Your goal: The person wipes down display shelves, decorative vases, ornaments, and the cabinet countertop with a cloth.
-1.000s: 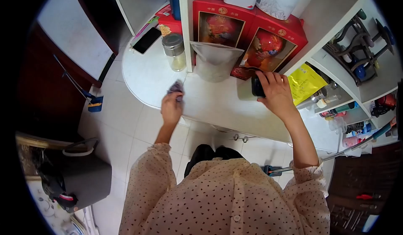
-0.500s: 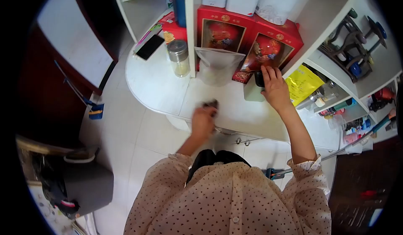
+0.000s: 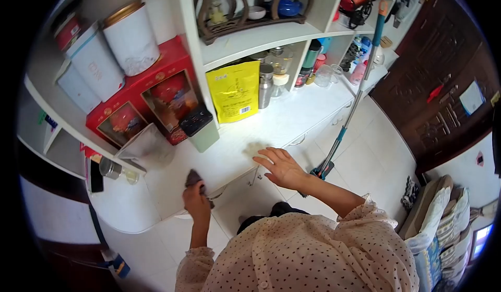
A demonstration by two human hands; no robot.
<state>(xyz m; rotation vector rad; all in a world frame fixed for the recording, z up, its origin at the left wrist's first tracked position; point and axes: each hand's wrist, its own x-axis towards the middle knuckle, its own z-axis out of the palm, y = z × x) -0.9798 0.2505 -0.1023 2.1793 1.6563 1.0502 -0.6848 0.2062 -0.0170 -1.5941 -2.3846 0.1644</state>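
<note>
My left hand (image 3: 197, 204) is closed around a bunched dark cloth (image 3: 193, 178) at the front edge of the white counter (image 3: 180, 164). Fingers spread, my right hand (image 3: 284, 170) hovers near the counter edge with nothing in it, casting a shadow on the surface. Between and behind the two hands stands a pale green canister (image 3: 206, 140) with a black lid. A translucent pouch (image 3: 151, 147) sits left of the canister, in front of red gift boxes (image 3: 169, 94). To the canister's right, a yellow bag (image 3: 234, 96) leans upright against the shelf.
A steel flask (image 3: 265, 87) and clear glasses (image 3: 324, 75) line the back of the counter. On the left are a glass jar (image 3: 119, 171) and a phone (image 3: 96, 177). A long-handled mop (image 3: 350, 114) leans against the counter, right of my right hand.
The view has turned to the right. My right hand has come off the canister's black lid and moved right, its fingers now spread. My left hand still holds the dark cloth.
</note>
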